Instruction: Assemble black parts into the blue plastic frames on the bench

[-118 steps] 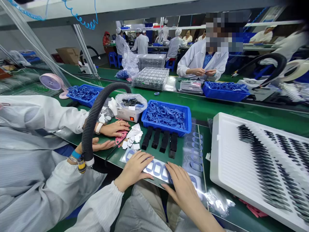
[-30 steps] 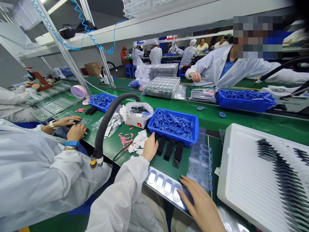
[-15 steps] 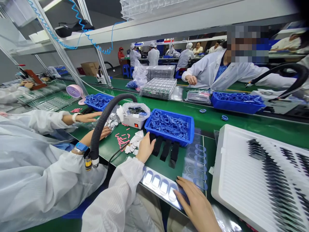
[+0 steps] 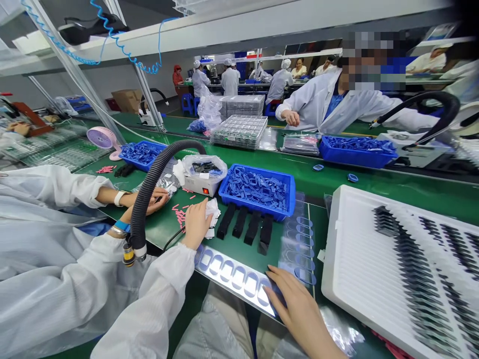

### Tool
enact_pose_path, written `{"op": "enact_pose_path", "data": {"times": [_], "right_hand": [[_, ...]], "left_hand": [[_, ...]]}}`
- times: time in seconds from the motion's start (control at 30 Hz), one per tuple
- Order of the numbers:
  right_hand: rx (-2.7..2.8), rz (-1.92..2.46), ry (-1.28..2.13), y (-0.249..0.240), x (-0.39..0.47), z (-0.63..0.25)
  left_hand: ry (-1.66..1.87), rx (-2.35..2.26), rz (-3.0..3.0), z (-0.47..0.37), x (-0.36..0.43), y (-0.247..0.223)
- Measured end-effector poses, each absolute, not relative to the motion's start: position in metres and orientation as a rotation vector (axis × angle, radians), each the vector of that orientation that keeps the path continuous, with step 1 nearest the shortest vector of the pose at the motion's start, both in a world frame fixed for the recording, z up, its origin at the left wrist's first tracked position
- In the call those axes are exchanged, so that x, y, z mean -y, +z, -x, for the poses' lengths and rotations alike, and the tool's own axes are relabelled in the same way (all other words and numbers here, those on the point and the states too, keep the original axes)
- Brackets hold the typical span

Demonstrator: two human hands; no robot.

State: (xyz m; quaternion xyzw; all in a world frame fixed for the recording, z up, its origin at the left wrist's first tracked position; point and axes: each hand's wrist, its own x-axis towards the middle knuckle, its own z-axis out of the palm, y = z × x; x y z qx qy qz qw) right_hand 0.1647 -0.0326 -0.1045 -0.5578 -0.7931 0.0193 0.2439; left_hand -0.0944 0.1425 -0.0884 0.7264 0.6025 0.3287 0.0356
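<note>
Illumination: bright, diffuse. Glare whitens the label strip [image 4: 239, 279] at 6 o'clock and the clear film [image 4: 342, 331] at 5 o'clock. Dark blur obscures the 2-o'clock corner. Wide-angle distortion stretches the edges; distant people [image 4: 229, 81] at 12 o'clock appear soft.

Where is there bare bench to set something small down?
A narrow green patch between the black straps and the blue-oval strip; green belt behind the white tray. Crowded: around the left hand, by white pieces and pink strips.
</note>
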Motion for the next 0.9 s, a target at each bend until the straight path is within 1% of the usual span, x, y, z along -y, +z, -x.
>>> {"op": "enact_pose_path", "data": {"times": [0.1,0.3,0.6,0.9], "right_hand": [[2.17,1.523,0.056,-0.104,0.033,-0.165],[2.152,1.527,0.107,-0.104,0.032,-0.165],[2.162,1.52,0.086,-0.105,0.03,-0.164],[2.156,1.531,0.082,-0.106,0.031,-0.162]], "left_hand": [[1.092,-1.87,-2.171,0.094,-0.154,-0.071],[1.382,-1.86,-1.979,0.108,-0.161,-0.031],[1.501,-1.595,-1.731,0.107,-0.156,-0.043],[1.458,-1.519,-1.702,0.092,-0.151,-0.037]]}}
